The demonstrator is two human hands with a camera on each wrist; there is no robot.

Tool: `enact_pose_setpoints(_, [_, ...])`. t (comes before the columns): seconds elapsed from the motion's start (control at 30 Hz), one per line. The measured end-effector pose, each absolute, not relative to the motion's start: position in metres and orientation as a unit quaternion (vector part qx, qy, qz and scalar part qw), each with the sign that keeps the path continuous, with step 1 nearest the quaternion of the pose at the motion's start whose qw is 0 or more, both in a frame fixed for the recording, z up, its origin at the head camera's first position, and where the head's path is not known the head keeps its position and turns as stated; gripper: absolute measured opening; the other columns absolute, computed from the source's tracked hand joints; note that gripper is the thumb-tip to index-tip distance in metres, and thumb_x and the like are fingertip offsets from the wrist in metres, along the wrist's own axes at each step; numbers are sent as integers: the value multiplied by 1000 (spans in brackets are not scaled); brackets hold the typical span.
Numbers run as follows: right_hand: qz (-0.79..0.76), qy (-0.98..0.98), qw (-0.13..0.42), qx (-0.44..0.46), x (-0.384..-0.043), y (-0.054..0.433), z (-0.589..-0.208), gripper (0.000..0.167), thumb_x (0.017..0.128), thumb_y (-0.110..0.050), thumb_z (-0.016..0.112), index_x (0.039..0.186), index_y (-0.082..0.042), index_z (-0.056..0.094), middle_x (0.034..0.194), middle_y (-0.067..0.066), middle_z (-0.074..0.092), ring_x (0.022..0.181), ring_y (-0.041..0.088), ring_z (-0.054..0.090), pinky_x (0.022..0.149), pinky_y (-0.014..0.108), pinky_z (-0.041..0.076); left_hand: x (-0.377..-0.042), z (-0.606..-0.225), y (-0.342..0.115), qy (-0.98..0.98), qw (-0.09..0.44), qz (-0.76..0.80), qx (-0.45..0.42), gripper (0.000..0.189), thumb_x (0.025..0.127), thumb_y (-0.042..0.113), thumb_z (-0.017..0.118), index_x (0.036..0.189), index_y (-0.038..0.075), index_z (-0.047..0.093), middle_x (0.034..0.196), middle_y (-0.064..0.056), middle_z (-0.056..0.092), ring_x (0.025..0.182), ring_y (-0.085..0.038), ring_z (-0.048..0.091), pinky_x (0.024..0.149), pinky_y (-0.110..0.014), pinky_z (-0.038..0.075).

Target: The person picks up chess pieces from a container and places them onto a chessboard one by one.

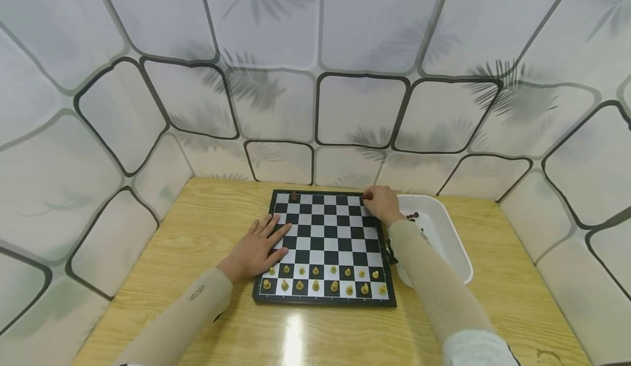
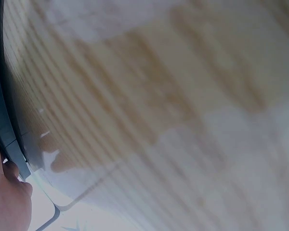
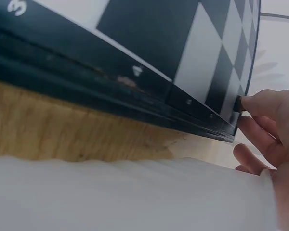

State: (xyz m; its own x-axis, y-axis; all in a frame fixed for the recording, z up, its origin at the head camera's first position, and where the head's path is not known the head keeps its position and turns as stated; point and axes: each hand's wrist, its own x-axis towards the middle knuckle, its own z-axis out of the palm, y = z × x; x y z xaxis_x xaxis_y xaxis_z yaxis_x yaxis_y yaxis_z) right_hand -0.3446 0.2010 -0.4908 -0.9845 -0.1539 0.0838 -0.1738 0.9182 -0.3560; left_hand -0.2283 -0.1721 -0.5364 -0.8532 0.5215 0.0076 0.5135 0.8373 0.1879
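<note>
A black-and-white chessboard (image 1: 324, 235) lies on the wooden table. My left hand (image 1: 253, 250) rests flat over its left edge, fingers spread; the left wrist view catches only part of that hand (image 2: 9, 207) beside the board's dark edge. At the far right corner, my right hand (image 1: 384, 204) pinches a dark chess piece (image 3: 238, 104) between thumb and fingers, right at the corner square; the fingers mostly cover it. Another dark chess piece (image 1: 294, 196) stands on the back row near the left. Gold chess pieces (image 1: 315, 285) fill the two rows nearest me.
To the board's right is a white tray (image 1: 451, 226) with a few dark pieces (image 1: 413, 216) in it, partly hidden by my right forearm. Dark items (image 1: 391, 255) show between board and tray. A patterned wall (image 1: 345, 163) rises behind the table (image 1: 212, 207).
</note>
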Motion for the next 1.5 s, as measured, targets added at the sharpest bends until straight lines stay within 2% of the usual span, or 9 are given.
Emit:
enact_pose_setpoints(0.2, [268, -961, 12, 69, -343, 204, -474, 34, 99, -11, 65, 126, 8, 71, 124, 27, 73, 118, 43, 68, 103, 54, 55, -227, -535, -172, 958, 20, 94, 270, 70, 110, 59, 38, 169, 23, 28, 176, -18, 17, 164, -41, 13, 132, -63, 14])
enact_pose_setpoints(0.33, [298, -952, 17, 67, -343, 213, -463, 36, 101, -14, 61, 127, 8, 71, 128, 29, 71, 123, 46, 65, 106, 57, 52, -226, -535, -173, 958, 21, 90, 272, 70, 110, 58, 38, 169, 22, 28, 176, -18, 17, 164, -41, 13, 131, -63, 14])
enact_pose_setpoints(0.6, [298, -949, 25, 96, -334, 237, -439, 38, 103, -19, 58, 125, 8, 72, 123, 29, 73, 114, 46, 68, 99, 60, 55, -225, -536, -174, 958, 25, 95, 268, 70, 110, 58, 38, 169, 22, 28, 176, -18, 17, 164, -41, 14, 131, -63, 15])
enact_pose_setpoints(0.93, [278, -952, 19, 129, -305, 262, -423, 34, 104, -22, 61, 122, 5, 74, 116, 26, 75, 108, 44, 70, 92, 59, 57, -225, -539, -174, 959, 27, 85, 268, 71, 110, 61, 36, 169, 23, 28, 176, -18, 17, 164, -41, 14, 131, -63, 16])
enact_pose_setpoints(1.3, [269, -956, -6, 113, -277, 297, -432, 33, 104, -20, 65, 124, 5, 72, 117, 26, 75, 106, 42, 71, 87, 53, 60, -227, -539, -172, 958, 11, 84, 274, 70, 110, 61, 36, 169, 23, 28, 176, -18, 18, 164, -41, 15, 131, -63, 17])
enact_pose_setpoints(1.5, [269, -955, -7, 122, -264, 318, -443, 32, 101, -17, 68, 122, 7, 73, 113, 26, 76, 100, 42, 73, 81, 50, 62, -227, -534, -171, 958, 19, 84, 273, 71, 110, 61, 36, 169, 23, 27, 176, -18, 16, 164, -41, 14, 131, -63, 17])
